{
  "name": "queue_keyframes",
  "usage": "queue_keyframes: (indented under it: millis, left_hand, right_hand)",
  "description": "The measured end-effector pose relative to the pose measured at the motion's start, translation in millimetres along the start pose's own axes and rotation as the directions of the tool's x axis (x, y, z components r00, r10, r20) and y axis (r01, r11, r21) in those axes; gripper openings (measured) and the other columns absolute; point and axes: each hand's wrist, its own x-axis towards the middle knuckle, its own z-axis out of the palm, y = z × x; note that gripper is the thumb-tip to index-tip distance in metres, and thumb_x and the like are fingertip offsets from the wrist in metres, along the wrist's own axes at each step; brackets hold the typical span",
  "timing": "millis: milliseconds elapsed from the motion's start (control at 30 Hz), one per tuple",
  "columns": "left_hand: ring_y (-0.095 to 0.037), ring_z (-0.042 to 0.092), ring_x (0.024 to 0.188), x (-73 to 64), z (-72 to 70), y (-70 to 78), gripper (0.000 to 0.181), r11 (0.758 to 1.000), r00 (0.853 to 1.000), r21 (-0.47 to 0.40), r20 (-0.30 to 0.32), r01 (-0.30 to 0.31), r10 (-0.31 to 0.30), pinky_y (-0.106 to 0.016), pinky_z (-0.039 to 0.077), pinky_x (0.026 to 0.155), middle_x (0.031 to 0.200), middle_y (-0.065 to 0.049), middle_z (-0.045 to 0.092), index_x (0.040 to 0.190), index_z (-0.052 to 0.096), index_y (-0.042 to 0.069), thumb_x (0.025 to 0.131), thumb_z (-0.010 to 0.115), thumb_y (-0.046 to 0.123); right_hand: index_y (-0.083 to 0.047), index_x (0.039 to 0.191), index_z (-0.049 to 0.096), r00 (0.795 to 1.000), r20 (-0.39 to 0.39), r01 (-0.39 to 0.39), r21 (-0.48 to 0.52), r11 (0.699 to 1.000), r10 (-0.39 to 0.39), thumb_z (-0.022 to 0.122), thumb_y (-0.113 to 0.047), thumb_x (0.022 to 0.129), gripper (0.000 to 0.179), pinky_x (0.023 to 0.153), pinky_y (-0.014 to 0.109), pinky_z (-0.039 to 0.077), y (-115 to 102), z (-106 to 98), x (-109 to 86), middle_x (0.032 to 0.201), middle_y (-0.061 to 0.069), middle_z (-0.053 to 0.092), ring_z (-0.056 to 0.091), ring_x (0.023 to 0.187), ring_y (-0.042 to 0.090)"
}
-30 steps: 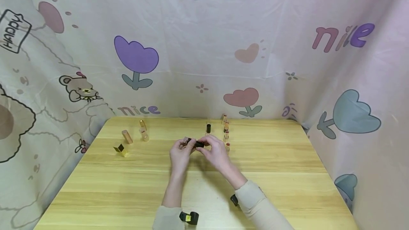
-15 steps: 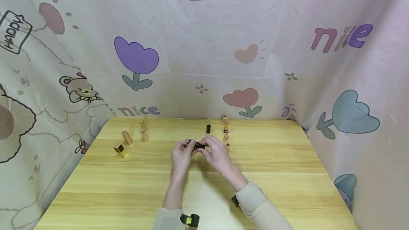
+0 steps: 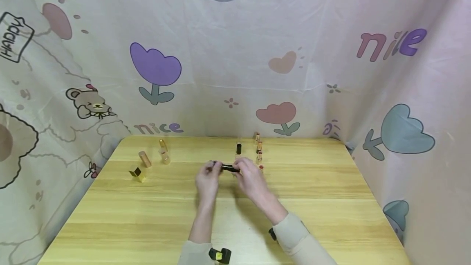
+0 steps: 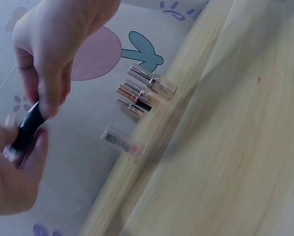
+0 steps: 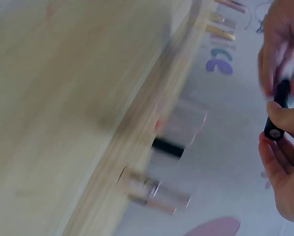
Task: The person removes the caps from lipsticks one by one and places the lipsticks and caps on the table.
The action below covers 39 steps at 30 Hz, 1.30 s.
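Observation:
A slim black lipstick tube (image 3: 230, 168) is held level between both hands above the middle of the table. My left hand (image 3: 207, 181) pinches its left end; fingers cover much of that end. Thumb and fingers of my right hand (image 3: 252, 179) grip the other end. In the left wrist view the black tube (image 4: 29, 129) slants between the two hands, with a pale, shiny bit at its lower end. The right wrist view shows the round end of the tube (image 5: 275, 132) by the right thumb.
Just behind the hands stands a black lipstick (image 3: 239, 149) in a clear case. Several lipsticks (image 3: 259, 157) form a row right of it. At the table's left are a rose-gold tube (image 3: 145, 159), a gold tube (image 3: 163, 145), a clear-topped one (image 3: 164, 156) and a black-and-gold piece (image 3: 136, 171).
The hands have drawn slightly apart, the right one shifting a little right, and more black tube shows between them. The left fingers now cover the pale end that showed earlier.

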Motion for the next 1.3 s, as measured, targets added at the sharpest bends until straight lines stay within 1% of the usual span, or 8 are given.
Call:
queue_keyframes:
  millis: [133, 267, 433, 633, 733, 867, 1033, 1300]
  left_hand:
    - [-0.01, 0.072, 0.083, 10.4, -16.2, 10.7, 0.017, 0.993, 0.99, -0.066, -0.107, -0.096, 0.088, -0.022, 0.063, 0.085, 0.097, -0.014, 0.071, 0.103, 0.061, -0.009, 0.098, 0.071, 0.004]
    - [-0.01, 0.073, 0.085, 14.4, -24.6, 17.6, 0.022, 0.985, 0.988, -0.088, -0.07, -0.145, 0.139, -0.024, 0.063, 0.086, 0.096, -0.012, 0.069, 0.103, 0.059, -0.015, 0.097, 0.072, 0.001]
    - [-0.011, 0.069, 0.095, 9.9, -28.1, 14.3, 0.027, 0.986, 0.99, 0.09, -0.012, -0.139, 0.141, -0.017, 0.06, 0.088, 0.11, -0.019, 0.071, 0.114, 0.066, -0.01, 0.094, 0.077, 0.004]
    - [-0.027, 0.07, 0.107, 8.2, -26.8, 6.3, 0.032, 0.956, 0.981, 0.22, 0.067, -0.193, 0.182, -0.016, 0.059, 0.089, 0.118, -0.023, 0.071, 0.122, 0.068, -0.005, 0.091, 0.077, -0.004]
    - [-0.033, 0.069, 0.11, 8.3, -25.7, 1.4, 0.035, 0.936, 0.974, 0.274, 0.108, -0.219, 0.197, -0.019, 0.06, 0.091, 0.116, -0.022, 0.072, 0.122, 0.066, -0.005, 0.089, 0.077, -0.008]
    - [-0.032, 0.07, 0.11, 6.6, -22.8, -3.8, 0.031, 0.909, 0.975, 0.358, 0.146, -0.211, 0.168, -0.028, 0.061, 0.094, 0.112, -0.017, 0.074, 0.115, 0.067, -0.002, 0.087, 0.079, -0.006]
    - [-0.032, 0.071, 0.107, 2.2, -18.0, -8.9, 0.029, 0.854, 0.966, 0.47, 0.221, -0.224, 0.132, -0.039, 0.062, 0.096, 0.112, -0.015, 0.075, 0.114, 0.071, 0.002, 0.087, 0.08, -0.003]
    - [-0.027, 0.07, 0.099, -3.4, -10.9, -18.8, 0.03, 0.775, 0.92, 0.561, 0.387, -0.293, 0.068, -0.036, 0.063, 0.088, 0.11, -0.013, 0.071, 0.116, 0.071, 0.0, 0.087, 0.08, -0.002]
  right_hand:
    - [0.0, 0.099, 0.071, 0.992, -0.024, -0.122, 0.002, 0.993, 0.122, 0.091, 0.003, 0.072, 0.033, 0.088, 0.033, 0.064, 9.7, -10.8, -8.6, 0.101, 0.009, 0.072, 0.072, 0.093, 0.026]
    - [0.0, 0.101, 0.071, 0.973, -0.037, -0.223, 0.112, 0.968, 0.228, 0.089, 0.003, 0.075, 0.031, 0.093, 0.034, 0.063, 16.3, -20.2, -13.6, 0.104, 0.01, 0.073, 0.073, 0.096, 0.028]
    - [0.001, 0.107, 0.07, 0.945, -0.068, -0.287, 0.295, 0.911, 0.319, 0.087, 0.003, 0.08, 0.032, 0.088, 0.03, 0.064, 19.7, -25.8, -17.5, 0.106, 0.012, 0.072, 0.073, 0.095, 0.028]
    - [0.003, 0.115, 0.07, 0.9, -0.062, -0.358, 0.458, 0.814, 0.431, 0.083, 0.007, 0.083, 0.036, 0.091, 0.032, 0.063, 23.3, -32.4, -21.8, 0.109, 0.014, 0.071, 0.073, 0.098, 0.033]
    - [0.002, 0.115, 0.071, 0.883, -0.034, -0.397, 0.479, 0.783, 0.469, 0.08, 0.011, 0.084, 0.034, 0.092, 0.029, 0.061, 25.3, -35.4, -24.9, 0.111, 0.013, 0.07, 0.073, 0.099, 0.031]
    - [-0.001, 0.113, 0.073, 0.861, 0.014, -0.451, 0.487, 0.748, 0.509, 0.079, 0.012, 0.084, 0.033, 0.093, 0.027, 0.061, 29.4, -37.7, -31.0, 0.111, 0.011, 0.07, 0.073, 0.101, 0.029]
    - [-0.001, 0.112, 0.072, 0.836, 0.089, -0.511, 0.484, 0.71, 0.541, 0.079, 0.008, 0.084, 0.03, 0.096, 0.032, 0.061, 33.0, -41.1, -39.1, 0.111, 0.013, 0.072, 0.073, 0.1, 0.03]
    - [-0.005, 0.111, 0.073, 0.781, 0.188, -0.616, 0.391, 0.684, 0.596, 0.084, 0.001, 0.083, 0.031, 0.095, 0.034, 0.062, 39.6, -45.0, -48.8, 0.103, 0.006, 0.075, 0.072, 0.097, 0.022]
